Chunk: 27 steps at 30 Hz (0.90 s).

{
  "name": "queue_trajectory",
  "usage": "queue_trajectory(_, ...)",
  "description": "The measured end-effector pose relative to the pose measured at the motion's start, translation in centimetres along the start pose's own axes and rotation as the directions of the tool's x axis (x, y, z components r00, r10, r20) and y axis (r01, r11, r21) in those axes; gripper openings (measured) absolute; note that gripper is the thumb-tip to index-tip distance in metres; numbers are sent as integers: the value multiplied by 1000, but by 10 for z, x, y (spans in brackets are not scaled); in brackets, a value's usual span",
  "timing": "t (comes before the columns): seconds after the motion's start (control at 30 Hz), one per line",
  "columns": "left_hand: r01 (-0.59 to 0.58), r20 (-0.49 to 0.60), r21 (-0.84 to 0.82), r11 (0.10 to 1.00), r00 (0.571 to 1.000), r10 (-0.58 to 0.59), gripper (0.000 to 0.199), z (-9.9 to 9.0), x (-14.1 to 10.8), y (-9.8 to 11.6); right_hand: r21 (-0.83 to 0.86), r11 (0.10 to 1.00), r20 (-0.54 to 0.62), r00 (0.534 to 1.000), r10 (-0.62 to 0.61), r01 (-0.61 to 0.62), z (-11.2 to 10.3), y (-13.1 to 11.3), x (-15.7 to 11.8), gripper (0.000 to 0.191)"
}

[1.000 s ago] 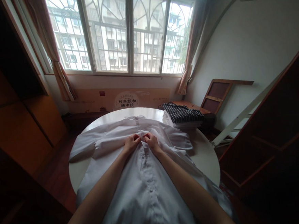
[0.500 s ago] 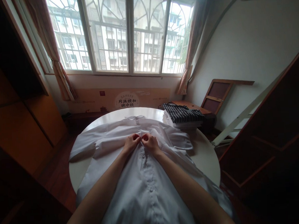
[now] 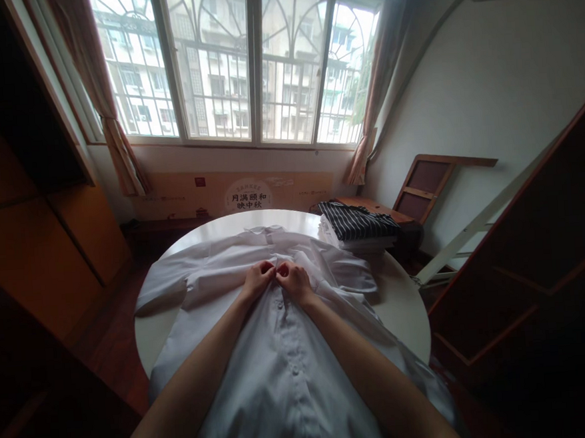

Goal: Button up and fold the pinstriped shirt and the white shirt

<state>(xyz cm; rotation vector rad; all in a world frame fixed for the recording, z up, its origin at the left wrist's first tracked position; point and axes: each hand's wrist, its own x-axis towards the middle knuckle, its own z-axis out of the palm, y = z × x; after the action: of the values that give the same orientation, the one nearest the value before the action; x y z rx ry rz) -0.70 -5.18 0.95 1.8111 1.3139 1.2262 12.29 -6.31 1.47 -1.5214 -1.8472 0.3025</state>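
Observation:
A white button-up shirt (image 3: 244, 389) lies spread front side up over a round white table (image 3: 403, 298), its collar toward the window and its lower part toward me. My left hand (image 3: 259, 277) pinches the shirt's front opening in the upper chest area. Close against it, my right hand (image 3: 292, 278) is closed on the same front edge, fingertips almost touching the left ones. Buttons run down the placket below my hands. Whatever button sits between the fingertips is hidden. One sleeve stretches to the left, the other to the right.
A folded stack of clothes with a black striped garment (image 3: 355, 220) on top sits at the table's back right. Behind it stand a wooden chair (image 3: 423, 183) and a pale ladder-like frame (image 3: 467, 240). A barred window (image 3: 249, 68) with tied curtains (image 3: 117, 151) fills the far wall.
Both hands stay at the same spot on the shirt front, with only a very slight shift of the right fingers. The shirt and the stack have not moved.

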Motion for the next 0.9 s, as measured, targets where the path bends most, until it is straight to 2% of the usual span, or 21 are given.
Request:
queue_trajectory(0.33,22,-44,39,999,999,-20,12,3,0,2,35,999,-1,1000,-16,16,1,-2,-1,7)
queue_trajectory(0.43,34,-13,26,999,999,-33,13,-1,0,0,80,996,23,999,-30,28,-4,2,0,9)
queue_trajectory(0.5,63,50,51,997,997,-65,18,-15,-2,-1,94,995,32,999,-23,20,-16,11,1,12)
queue_trajectory(0.57,77,86,181,980,992,-94,25,-40,-7,-2,47,999,20,1000,14,-15,-36,24,1,17)
queue_trajectory(0.67,79,48,504,860,992,-118,35,-88,-20,-4,-139,980,-10,990,141,-141,-72,48,0,26)
queue_trajectory(0.73,88,86,635,768,979,-184,39,-115,-30,-5,-301,928,-14,974,226,-219,-91,63,-3,39)
queue_trajectory(0.8,71,120,706,704,969,-217,30,-130,-40,-4,-393,894,45,966,253,-216,-102,73,-6,39)
queue_trajectory(0.9,76,103,762,643,966,-237,16,-128,-45,-1,-413,900,152,963,223,-143,-108,78,-5,13)
